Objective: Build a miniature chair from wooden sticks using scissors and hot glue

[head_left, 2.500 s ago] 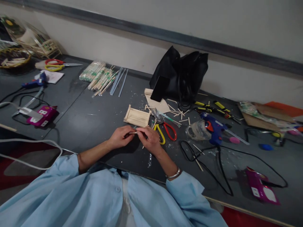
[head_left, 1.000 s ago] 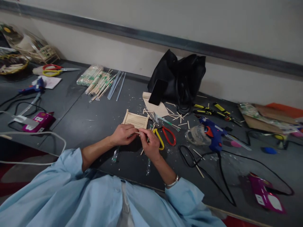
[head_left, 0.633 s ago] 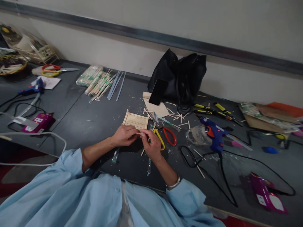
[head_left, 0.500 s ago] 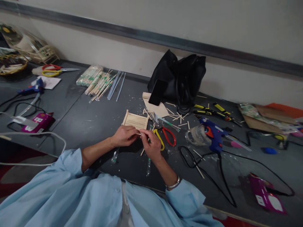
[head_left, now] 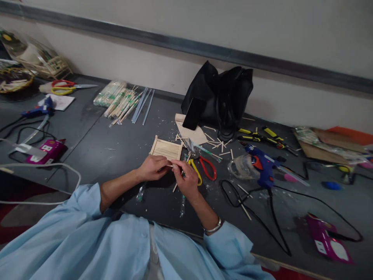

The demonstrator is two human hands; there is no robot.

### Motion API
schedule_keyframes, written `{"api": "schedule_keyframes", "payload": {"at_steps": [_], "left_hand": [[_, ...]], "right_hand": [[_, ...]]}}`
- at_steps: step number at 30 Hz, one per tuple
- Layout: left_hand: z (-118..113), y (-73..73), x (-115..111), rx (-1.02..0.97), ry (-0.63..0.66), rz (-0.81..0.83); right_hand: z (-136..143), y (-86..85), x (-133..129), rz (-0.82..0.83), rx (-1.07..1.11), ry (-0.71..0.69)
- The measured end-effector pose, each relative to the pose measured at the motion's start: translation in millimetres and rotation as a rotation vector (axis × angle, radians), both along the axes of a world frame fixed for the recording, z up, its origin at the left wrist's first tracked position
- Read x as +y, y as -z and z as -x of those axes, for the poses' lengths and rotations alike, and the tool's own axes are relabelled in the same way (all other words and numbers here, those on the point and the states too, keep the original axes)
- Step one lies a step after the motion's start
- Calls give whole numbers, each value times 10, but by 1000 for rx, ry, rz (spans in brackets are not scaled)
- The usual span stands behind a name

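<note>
My left hand (head_left: pixel 155 168) and my right hand (head_left: pixel 186 178) meet fingertip to fingertip at the front of the dark table. Between them they pinch a short, thin wooden stick (head_left: pixel 170 165), mostly covered by the fingers. Just behind the hands lies a small panel of wooden sticks (head_left: pixel 166 148) with a raised frame along its edges; my left hand hides its near part. Beside my right hand are scissors (head_left: pixel 207 168) with one red and one yellow handle, their blades partly covered by plastic wrapping.
A blue glue gun (head_left: pixel 265 165) rests to the right, its black cable looping toward a purple power box (head_left: pixel 329 239). Cut stick pieces (head_left: pixel 223 144) are scattered before a black bag (head_left: pixel 218 97) with a phone (head_left: pixel 194 113) against it. Bundled sticks (head_left: pixel 124 103) lie back left.
</note>
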State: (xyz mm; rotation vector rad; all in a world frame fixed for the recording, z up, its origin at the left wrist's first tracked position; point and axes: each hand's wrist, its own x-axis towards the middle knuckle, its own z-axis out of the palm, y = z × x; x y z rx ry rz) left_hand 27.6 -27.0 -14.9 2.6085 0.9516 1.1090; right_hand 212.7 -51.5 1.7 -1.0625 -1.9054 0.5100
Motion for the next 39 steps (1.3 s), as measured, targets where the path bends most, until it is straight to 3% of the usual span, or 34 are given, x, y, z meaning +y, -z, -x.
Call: {"api": "schedule_keyframes", "payload": {"at_steps": [12, 31, 39], "left_hand": [[-11, 78, 5, 1, 32, 80], [-33, 102, 14, -33, 57, 49], [-14, 126, 25, -3, 51, 151]], "right_hand": [[-7, -25, -12, 6, -10, -9], [-1, -41, -35, -47, -21, -39], [-8, -24, -11, 0, -20, -38]]}}
